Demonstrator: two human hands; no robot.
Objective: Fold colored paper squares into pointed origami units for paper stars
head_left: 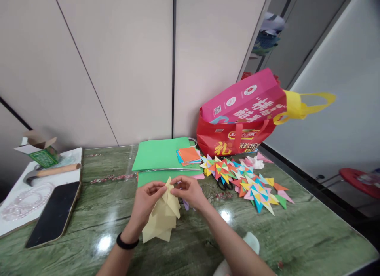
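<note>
Between my two hands is a piece of pale yellow paper [168, 196], folded to a point at the top with a crease down its middle. My left hand [150, 195] pinches its left edge near the tip; a black band circles that wrist. On the other side, my right hand [187, 191] pinches the right edge with thumb and fingertips. Beneath lie several pale yellow sheets [158, 228], loosely overlapped on the table. Some light purple paper shows partly behind my right hand.
Green paper stacks [162, 153] lie behind my hands, topped by small orange squares [190, 154]. Colourful folded-paper stars [258, 191] and black scissors [225, 185] are to the right, before a red bag [234, 135]. Leftward are a phone [55, 212], a wooden-handled tool [59, 170] and a green box [44, 155].
</note>
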